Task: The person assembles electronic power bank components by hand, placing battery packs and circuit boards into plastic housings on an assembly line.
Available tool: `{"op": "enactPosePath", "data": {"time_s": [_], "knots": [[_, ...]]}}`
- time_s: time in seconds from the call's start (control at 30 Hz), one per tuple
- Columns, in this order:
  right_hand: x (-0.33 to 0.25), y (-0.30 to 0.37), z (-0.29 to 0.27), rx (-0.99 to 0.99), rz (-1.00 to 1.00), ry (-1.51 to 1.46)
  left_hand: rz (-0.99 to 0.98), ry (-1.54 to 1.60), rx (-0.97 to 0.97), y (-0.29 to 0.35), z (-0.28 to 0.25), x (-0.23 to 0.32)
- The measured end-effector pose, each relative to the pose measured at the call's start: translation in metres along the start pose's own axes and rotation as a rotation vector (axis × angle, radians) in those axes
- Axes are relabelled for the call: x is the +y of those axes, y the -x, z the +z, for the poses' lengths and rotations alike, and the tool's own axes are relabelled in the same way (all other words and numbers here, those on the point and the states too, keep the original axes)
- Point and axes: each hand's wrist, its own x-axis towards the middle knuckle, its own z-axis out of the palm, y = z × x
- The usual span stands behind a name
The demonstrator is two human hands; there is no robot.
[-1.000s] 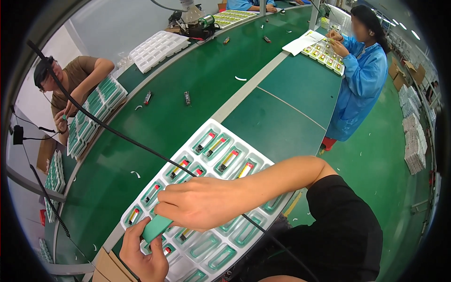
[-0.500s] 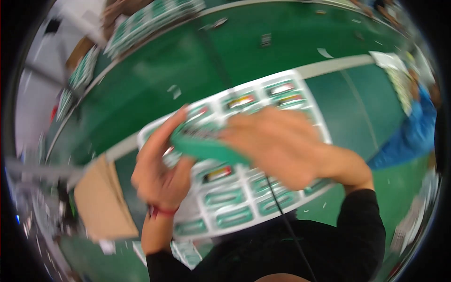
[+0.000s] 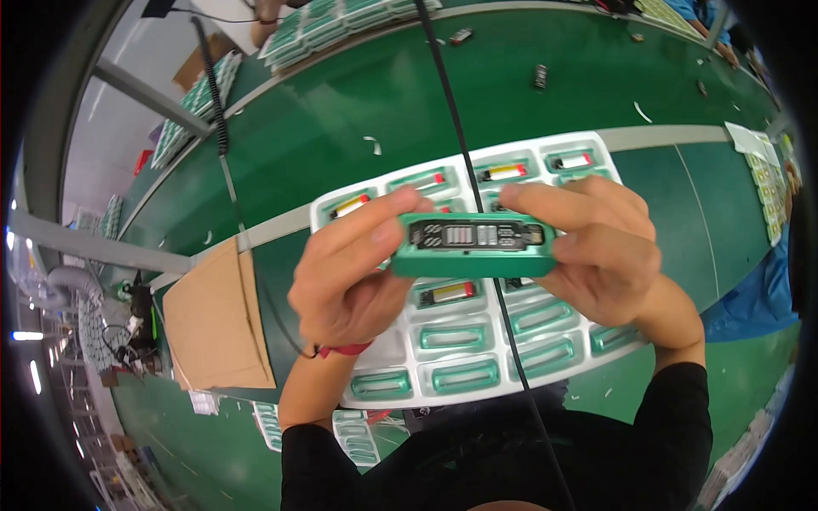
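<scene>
A long green block (image 3: 473, 266) is held level above the tray, between my two hands. Set into its upper face is a narrow black housing (image 3: 477, 236) with small metallic parts along it. My left hand (image 3: 349, 277) grips the block's left end between fingers and thumb. The other end is pinched by my right hand (image 3: 601, 247). Beneath lies a white compartment tray (image 3: 392, 347), partly covered by my hands. Its compartments hold green shells (image 3: 453, 337); some carry a small white part with red and yellow ends (image 3: 447, 294).
Brown cardboard (image 3: 213, 324) lies left of the tray. A thin black cable (image 3: 452, 94) runs across the view, over the tray. Past the table edge stretches a green surface (image 3: 281, 145) with small scraps. Stacked trays (image 3: 324, 34) stand far left; another person's blue sleeve (image 3: 750, 289) is at right.
The green block was tilted, with my right hand across its right part. Now it is level, its black housing shows, and my right hand has moved right to its end.
</scene>
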Motion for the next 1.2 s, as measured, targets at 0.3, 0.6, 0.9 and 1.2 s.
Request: {"op": "enactPosePath", "data": {"time_s": [0.3,0.6,0.9,1.2], "knots": [[0.005,0.01,-0.001,-0.026,-0.033,0.137,0.004,-0.233,-0.173,-0.013,-0.018,0.035],[0.008,0.006,-0.001,0.01,-0.18,0.191,0.04,-0.317,-0.314,-0.018,-0.017,0.062],[-0.005,0.009,0.003,0.177,-0.194,0.259,0.125,-0.257,-0.289,-0.02,-0.02,0.053],[-0.018,-0.002,0.0,0.149,-0.127,0.202,0.103,-0.281,-0.266,-0.039,-0.027,0.061]]}}
